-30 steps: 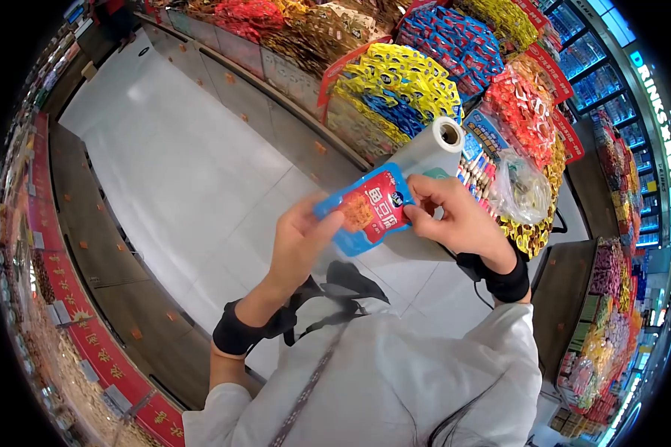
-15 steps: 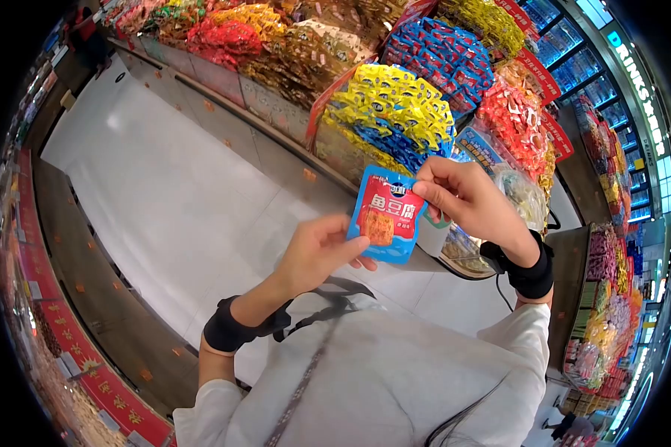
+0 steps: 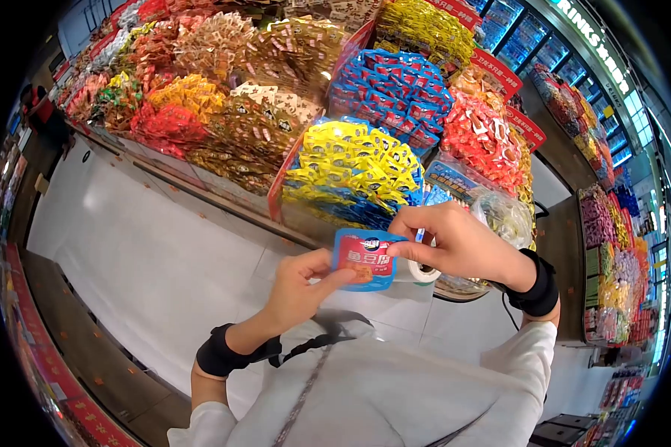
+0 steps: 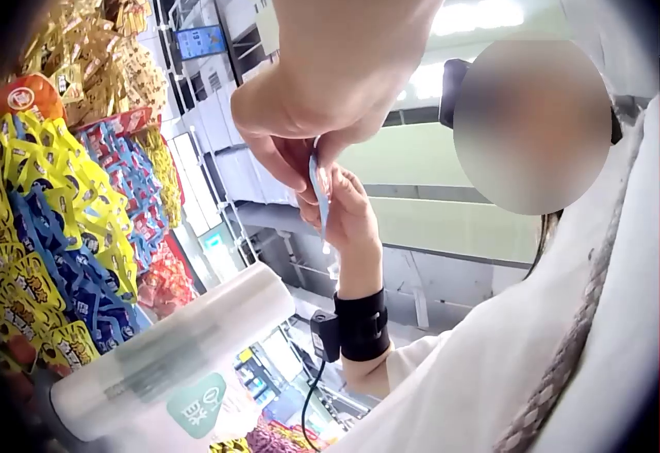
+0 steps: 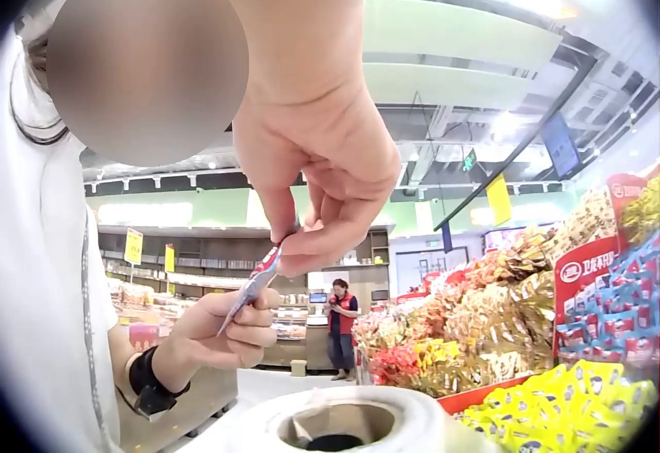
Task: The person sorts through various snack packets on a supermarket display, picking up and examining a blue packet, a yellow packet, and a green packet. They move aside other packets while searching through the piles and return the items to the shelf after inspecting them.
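Note:
A small blue and red snack packet is held upright between both hands, its printed front facing the head camera. My left hand pinches its left edge, thumb across the front. The upper right corner is pinched between thumb and fingers of my right hand. Seen edge-on in the left wrist view, the packet is thin, with the left hand above it. In the right wrist view the right hand grips one end of the packet, the left hand the other.
A roll of clear plastic bags stands just beyond the hands. Behind it are heaped yellow packets, blue packets and red packets. A person in a red vest stands farther off in the aisle.
The head view has shifted, showing more of the candy bins. The packet has turned from tilted to nearly upright, and both hands still hold it.

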A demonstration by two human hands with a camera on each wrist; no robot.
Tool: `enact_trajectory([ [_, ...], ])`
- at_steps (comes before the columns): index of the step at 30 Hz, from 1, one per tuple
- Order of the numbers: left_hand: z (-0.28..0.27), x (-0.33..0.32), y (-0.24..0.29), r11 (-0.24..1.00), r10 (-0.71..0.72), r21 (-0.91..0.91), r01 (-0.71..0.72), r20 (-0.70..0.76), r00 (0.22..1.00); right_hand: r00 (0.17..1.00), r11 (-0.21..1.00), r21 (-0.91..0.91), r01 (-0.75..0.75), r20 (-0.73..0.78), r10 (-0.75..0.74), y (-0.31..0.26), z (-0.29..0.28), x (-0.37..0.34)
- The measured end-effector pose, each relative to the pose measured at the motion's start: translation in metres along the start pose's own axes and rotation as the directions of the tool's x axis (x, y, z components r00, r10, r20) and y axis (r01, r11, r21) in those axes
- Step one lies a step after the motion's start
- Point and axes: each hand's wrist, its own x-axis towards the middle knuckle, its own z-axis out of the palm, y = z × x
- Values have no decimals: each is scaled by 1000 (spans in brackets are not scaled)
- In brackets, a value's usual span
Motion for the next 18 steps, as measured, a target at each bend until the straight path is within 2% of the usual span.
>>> enact_trajectory([
  [2, -3, 16, -9, 999, 21, 31, -22, 27, 999, 1000, 999, -44, -19, -11, 18, 6, -5, 3],
  [5, -12, 37, -15, 997, -52, 62, 46, 94, 994, 995, 997, -21, -78, -57, 77, 12, -8, 10],
  [11, -35, 78, -7, 992, -101, -50, 115, 228, 968, 975, 981, 20, -192, -114, 193, 13, -14, 37],
  [14, -62, 99, 6, 988, -155, 61, 143, 309, 938, 969, 979, 10, -206, -139, 205, 9, -17, 60],
  [18, -100, 128, 36, 970, -113, 241, 18, 384, 916, 973, 976, -46, -213, -105, 207, 7, -23, 98],
])
